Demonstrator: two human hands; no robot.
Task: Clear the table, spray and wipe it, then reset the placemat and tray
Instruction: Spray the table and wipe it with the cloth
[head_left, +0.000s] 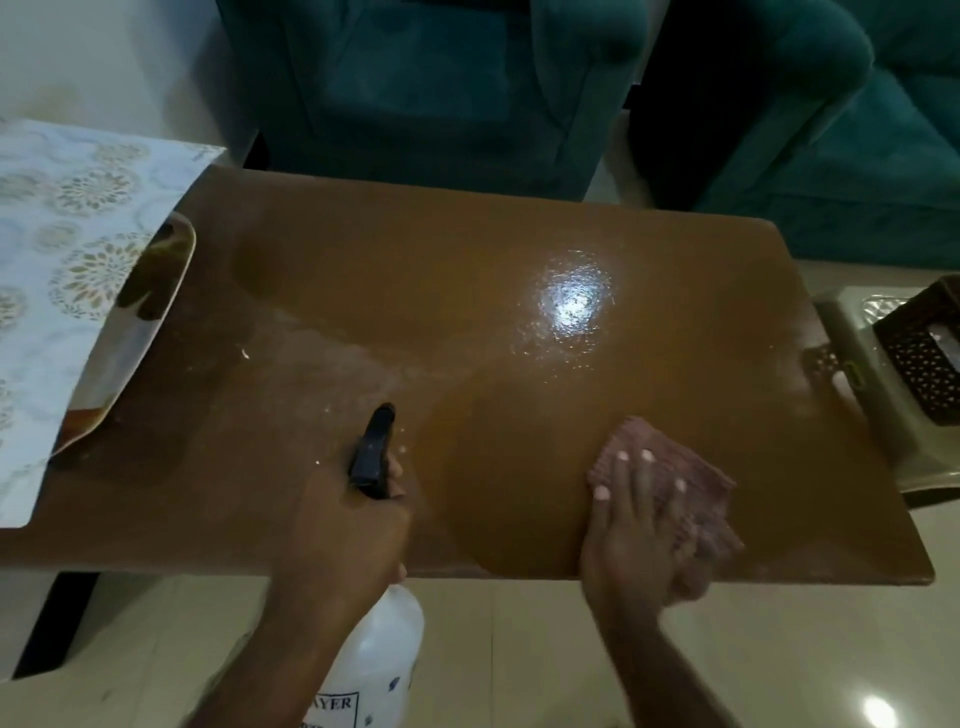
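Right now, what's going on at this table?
A person is cleaning the brown table. The left hand grips a white spray bottle at the near edge; the right hand presses a pinkish cloth flat on the top. The placemat and tray sit at the left end.

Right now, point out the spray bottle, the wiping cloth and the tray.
Spray bottle (382, 642): head view, on its white body below the left hand.
Wiping cloth (691, 475): head view, on the pink fabric beyond the right hand's fingertips.
Tray (156, 306): head view, on its shiny surface.
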